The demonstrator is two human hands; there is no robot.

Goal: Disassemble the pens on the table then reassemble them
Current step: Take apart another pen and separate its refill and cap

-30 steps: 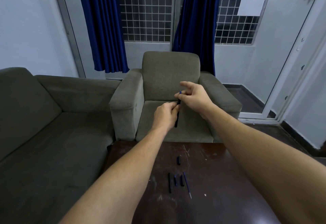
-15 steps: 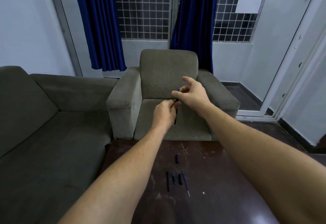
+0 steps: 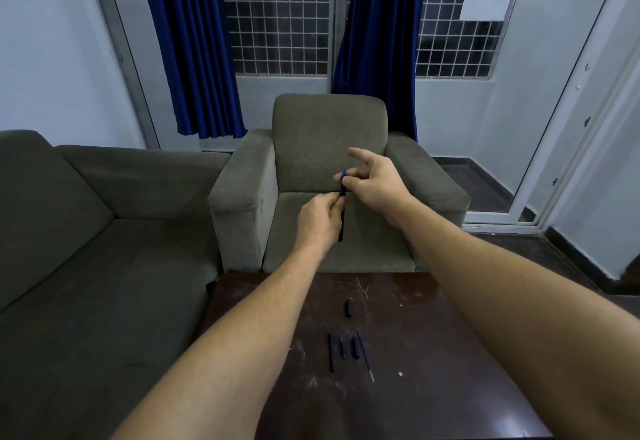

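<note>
I hold a dark pen (image 3: 341,228) upright in the air, in front of the armchair. My left hand (image 3: 320,223) grips its barrel in a fist. My right hand (image 3: 372,183) pinches the pen's blue top end (image 3: 344,176) between thumb and fingers, with the index finger stretched out. On the dark table (image 3: 433,353) below lie loose pen parts: a black barrel (image 3: 331,352), two short dark pieces (image 3: 343,348) (image 3: 354,348), a thin blue refill (image 3: 365,356), and a small black cap (image 3: 347,308) farther back.
A grey armchair (image 3: 329,134) stands right behind the table. A grey sofa (image 3: 86,249) runs along the left side. Blue curtains and a grilled window fill the back wall, and a glass door is at the right.
Both hands stay on the pen in about the same spot. The blue end now shows higher above my left fist, between my right fingers.
</note>
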